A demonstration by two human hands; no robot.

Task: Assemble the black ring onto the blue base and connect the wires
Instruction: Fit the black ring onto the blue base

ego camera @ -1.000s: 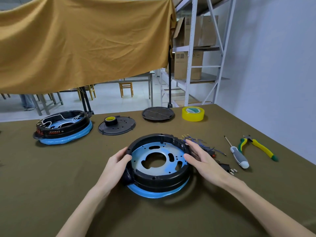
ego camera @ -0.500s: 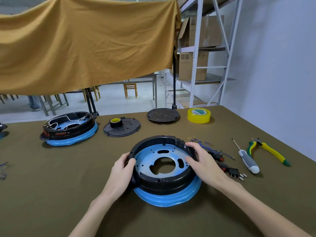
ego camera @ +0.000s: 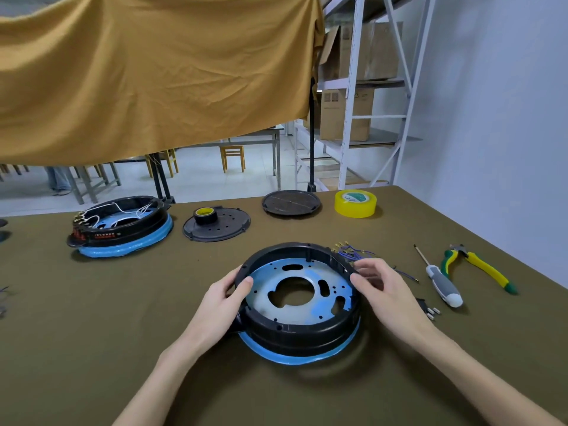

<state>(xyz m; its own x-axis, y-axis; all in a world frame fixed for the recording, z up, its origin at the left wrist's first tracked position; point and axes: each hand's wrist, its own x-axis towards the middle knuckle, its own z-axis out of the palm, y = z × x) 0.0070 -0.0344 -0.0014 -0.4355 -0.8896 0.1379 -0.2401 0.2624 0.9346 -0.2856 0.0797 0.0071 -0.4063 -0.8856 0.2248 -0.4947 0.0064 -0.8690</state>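
The black ring (ego camera: 295, 329) sits on the blue base (ego camera: 302, 356) in the middle of the olive table, and the base's blue plate with holes shows inside it. My left hand (ego camera: 222, 301) grips the ring's left rim, thumb over the top edge. My right hand (ego camera: 385, 290) holds the right rim, thumb on the inner edge. A bundle of blue wires with gold terminals (ego camera: 350, 252) lies just behind my right hand. Part of the right rim is hidden by my fingers.
A finished ring and base with white wires (ego camera: 120, 229) stands at back left. Two black discs (ego camera: 216, 226) (ego camera: 290, 202), one carrying a small tape roll, and a yellow tape roll (ego camera: 355, 203) lie behind. A screwdriver (ego camera: 442, 282), pliers (ego camera: 479, 269) and small connectors (ego camera: 428, 309) lie right.
Both hands stay on the ring's rim. My thumbs have shifted onto the rim's top and inner edge. The view has moved closer and slightly left.
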